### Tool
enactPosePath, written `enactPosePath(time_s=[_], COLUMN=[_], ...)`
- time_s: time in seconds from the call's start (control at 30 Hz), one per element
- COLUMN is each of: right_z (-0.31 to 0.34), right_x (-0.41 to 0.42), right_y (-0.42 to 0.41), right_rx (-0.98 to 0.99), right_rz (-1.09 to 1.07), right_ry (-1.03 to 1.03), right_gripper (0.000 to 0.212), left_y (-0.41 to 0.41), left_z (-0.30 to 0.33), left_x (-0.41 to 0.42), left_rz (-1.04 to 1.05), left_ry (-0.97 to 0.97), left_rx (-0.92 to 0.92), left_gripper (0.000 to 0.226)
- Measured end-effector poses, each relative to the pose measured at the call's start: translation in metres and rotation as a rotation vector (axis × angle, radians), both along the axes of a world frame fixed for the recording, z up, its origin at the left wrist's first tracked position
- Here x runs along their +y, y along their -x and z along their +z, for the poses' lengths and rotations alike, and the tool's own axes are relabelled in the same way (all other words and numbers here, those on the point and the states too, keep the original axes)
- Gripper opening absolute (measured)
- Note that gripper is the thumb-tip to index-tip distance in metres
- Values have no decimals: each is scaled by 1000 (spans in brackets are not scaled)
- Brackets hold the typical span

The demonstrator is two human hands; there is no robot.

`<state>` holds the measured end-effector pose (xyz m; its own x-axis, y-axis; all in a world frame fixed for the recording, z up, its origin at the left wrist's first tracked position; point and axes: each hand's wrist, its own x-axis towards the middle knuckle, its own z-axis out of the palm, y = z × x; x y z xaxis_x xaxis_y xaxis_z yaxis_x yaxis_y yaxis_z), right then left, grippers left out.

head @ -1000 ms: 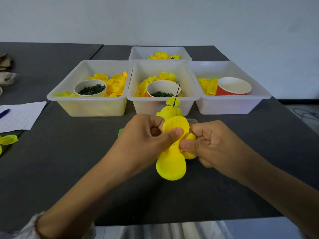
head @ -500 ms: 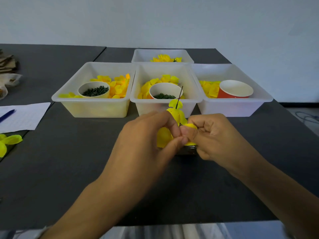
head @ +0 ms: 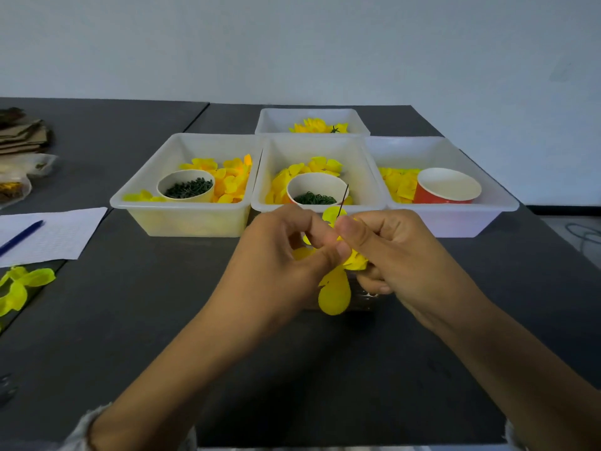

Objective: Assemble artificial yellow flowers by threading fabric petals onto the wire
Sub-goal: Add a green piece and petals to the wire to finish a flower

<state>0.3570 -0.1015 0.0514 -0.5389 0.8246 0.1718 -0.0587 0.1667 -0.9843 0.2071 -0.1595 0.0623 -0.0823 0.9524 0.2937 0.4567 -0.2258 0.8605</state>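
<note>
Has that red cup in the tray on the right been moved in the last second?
No. The red cup sits in the same near corner of the right tray, beside the petals; only the camera shifted.

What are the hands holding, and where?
Both the left hand and right hand pinch the yellow petals at their centre, around the wire.

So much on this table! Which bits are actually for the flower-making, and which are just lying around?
For the job:
- yellow petals, gripped by the left hand and right hand
- thin wire
- trays of petals
- cup of green pieces

Lying about:
- paper sheet
- blue pen
- cardboard stack
</note>
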Motion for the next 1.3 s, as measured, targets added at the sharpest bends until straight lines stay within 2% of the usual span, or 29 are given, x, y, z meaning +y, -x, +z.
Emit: enactPosePath(time_s=[0.07, 0.13, 0.2, 0.23, 0.33, 0.4, 0.5, 0.6, 0.67, 0.73, 0.8, 0.9, 1.0, 1.07, 1.13, 1.23, 1.3], right_z=[3, 5, 4, 2, -5, -11, -16, -18, -20, -20, -18, -8, 4, 9, 9, -2, -12], right_x=[1, 4, 8, 10, 19, 25, 34, 41, 49, 65, 84, 110, 119, 114, 102, 85, 81], right_y=[0, -4, -13, -17, -27, -31, -42, -55, -62, -65, -63, -52, -33, -19, -9, -1, 0], right_rx=[41, 97, 144, 154, 122, 69, -63, -174, -240, -297, -331, -430, -409, -411, -344, -296, -328], right_rz=[9, -6, -70, -129, -298, -329, -333, -351, -425, -527, -594, -690, -660, -609, -569, -495, -470], right_ry=[-16, -39, -92, -109, -126, -86, -68, -140, -205, -252, -280, -394, -500, -622, -761, -1008, -1139], right_gripper=[45, 40, 47, 51, 63, 65, 50, 60, 63, 54, 47, 41, 29, 17, 17, 16, 14], left_y=[4, 15, 34, 45, 73, 82, 89, 97, 104, 108, 109, 108, 98, 90, 84, 70, 61], left_z=[6, 15, 25, 27, 25, 15, -5, -27, -40, -49, -55, -56, -42, -29, -17, 1, 9], left_x=[4, 15, 36, 52, 109, 147, 194, 222, 231, 233, 228, 216, 194, 174, 153, 122, 112], left_rz=[-21, -7, 56, 113, 257, 333, 407, 491, 554, 600, 617, 660, 728, 617, 391, 36, -77], left_ry=[31, 86, 99, 93, 129, 198, 279, 328, 415, 514, 558, 485, 193, -33, -76, 216, 408], left_rx=[-135, -388, -608, -622, -494, -424, -341, -241, -83, 97, 196, 159, 179, 191, 93, -31, -119], left_gripper=[20, 18, 19, 22, 12, 10, 21, 25, 39, 54, 57, 56, 37, 26, 16, 47, 69])
